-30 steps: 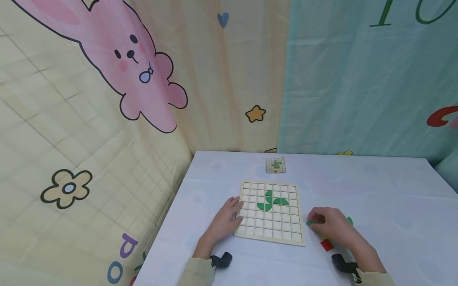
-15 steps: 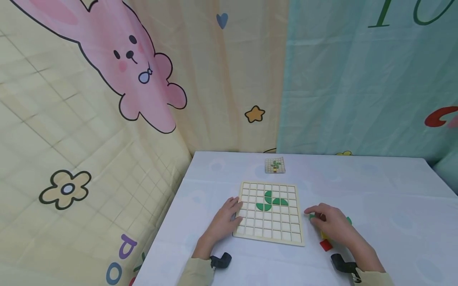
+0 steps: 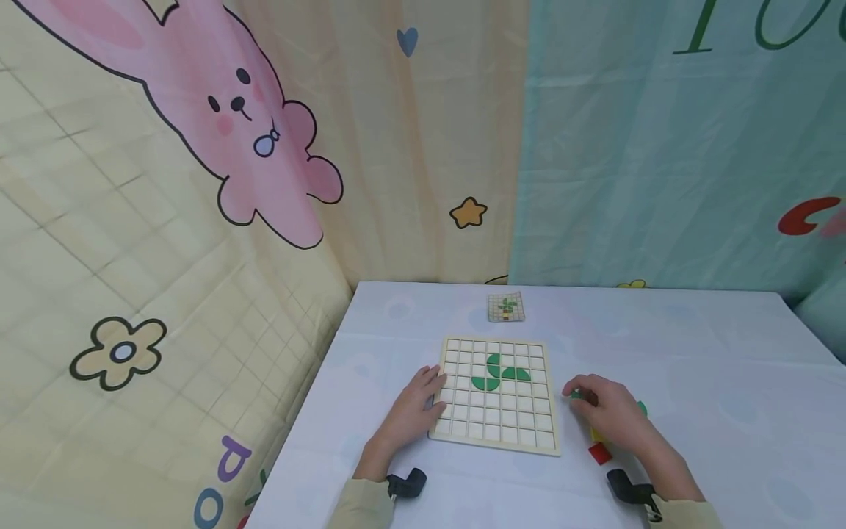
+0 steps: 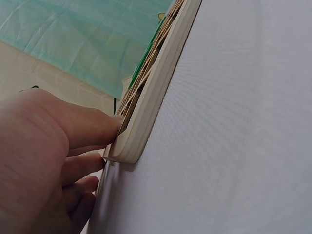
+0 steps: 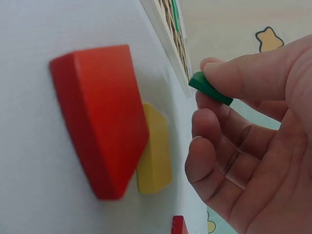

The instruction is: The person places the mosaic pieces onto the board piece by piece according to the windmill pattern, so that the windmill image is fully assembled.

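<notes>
A square wooden grid board point(image 3: 492, 435) lies on the table, with several green quarter-circle pieces point(image 3: 493, 365) in its upper middle cells. My left hand point(image 3: 414, 404) rests at the board's left edge, fingers fairly straight; in the left wrist view the thumb lies on the rim near a corner. To the right of the board, my right hand point(image 3: 611, 411) pinches a small green piece point(image 5: 210, 88) between thumb and fingertips. Below that hand lie a red block point(image 5: 105, 117) and a yellow block point(image 5: 157, 148), partly overlapping in the right wrist view.
A small pattern card point(image 3: 506, 307) with a green, yellow and red design lies behind the board. Another green piece point(image 3: 642, 408) shows just past my right hand. One more red piece point(image 5: 178, 225) peeks in at the bottom of the right wrist view. Printed curtains stand behind the table.
My right hand has lifted slightly away from me with the green piece; its index finger extended midway and has curled back onto the piece. The left hand stays at the board.
</notes>
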{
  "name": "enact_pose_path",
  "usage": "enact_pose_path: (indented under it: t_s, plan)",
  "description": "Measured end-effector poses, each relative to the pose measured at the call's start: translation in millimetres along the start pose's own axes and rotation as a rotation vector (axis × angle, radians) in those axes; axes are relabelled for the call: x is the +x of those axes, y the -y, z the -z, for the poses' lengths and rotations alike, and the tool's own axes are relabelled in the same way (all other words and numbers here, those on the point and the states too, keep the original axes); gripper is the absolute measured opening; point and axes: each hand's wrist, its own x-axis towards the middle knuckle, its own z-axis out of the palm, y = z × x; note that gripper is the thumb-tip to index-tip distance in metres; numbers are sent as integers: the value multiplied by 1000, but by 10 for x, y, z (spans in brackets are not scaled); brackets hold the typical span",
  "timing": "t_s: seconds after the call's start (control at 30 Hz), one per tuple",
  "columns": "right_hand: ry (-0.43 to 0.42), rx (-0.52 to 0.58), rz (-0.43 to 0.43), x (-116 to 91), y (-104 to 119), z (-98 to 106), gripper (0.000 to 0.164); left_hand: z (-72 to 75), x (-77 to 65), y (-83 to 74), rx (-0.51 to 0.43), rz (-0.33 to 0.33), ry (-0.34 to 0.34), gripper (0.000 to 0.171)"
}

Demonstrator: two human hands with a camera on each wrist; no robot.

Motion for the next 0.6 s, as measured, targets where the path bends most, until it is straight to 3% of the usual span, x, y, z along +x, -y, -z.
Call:
enact_pose_path:
  t_s: [0.6]
  plan:
    - [-15,32,-38,59,119,-42,13,1,2,11,-5,4,3,55]
